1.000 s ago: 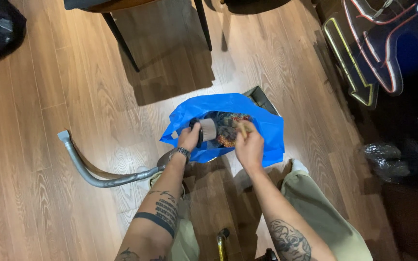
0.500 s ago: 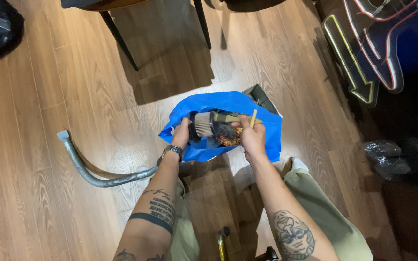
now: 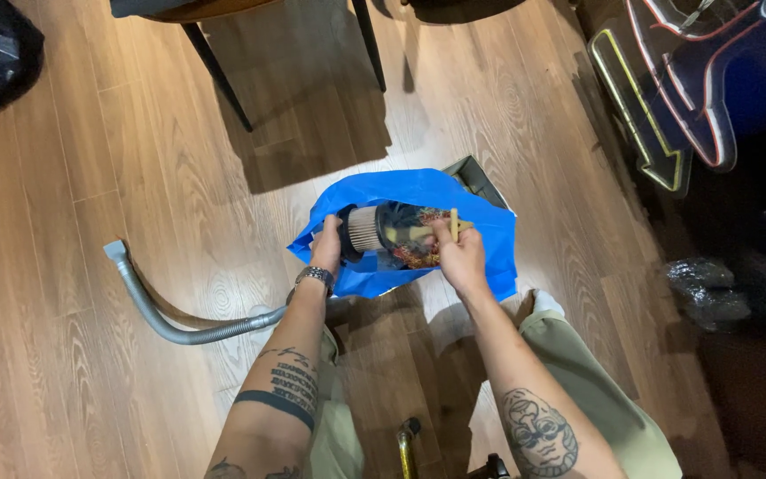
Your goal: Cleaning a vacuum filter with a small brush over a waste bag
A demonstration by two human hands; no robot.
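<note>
Wood-plank floor (image 3: 90,177) under blue bag (image 3: 480,235); left hand (image 3: 327,246) fingers gripping pleated filter (image 3: 365,228), right hand (image 3: 460,257) fingers pinching brush (image 3: 427,232).

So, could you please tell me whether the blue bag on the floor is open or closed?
Open. The blue bag has its mouth spread wide; the left hand holds a pleated filter over it, and colourful debris shows inside.

Gripping a pleated paper filter (image 3: 363,228) with matt black plastic end in the left hand (image 3: 327,250). Pinching a matt wooden brush handle (image 3: 454,225) in the right hand (image 3: 460,259). Showing thin, glossy blue plastic in the bag (image 3: 489,239) under both grips. Lying below the left grip, a ribbed grey plastic hose (image 3: 179,330) on smooth, faintly shiny wood-grain floor (image 3: 64,266).
</note>
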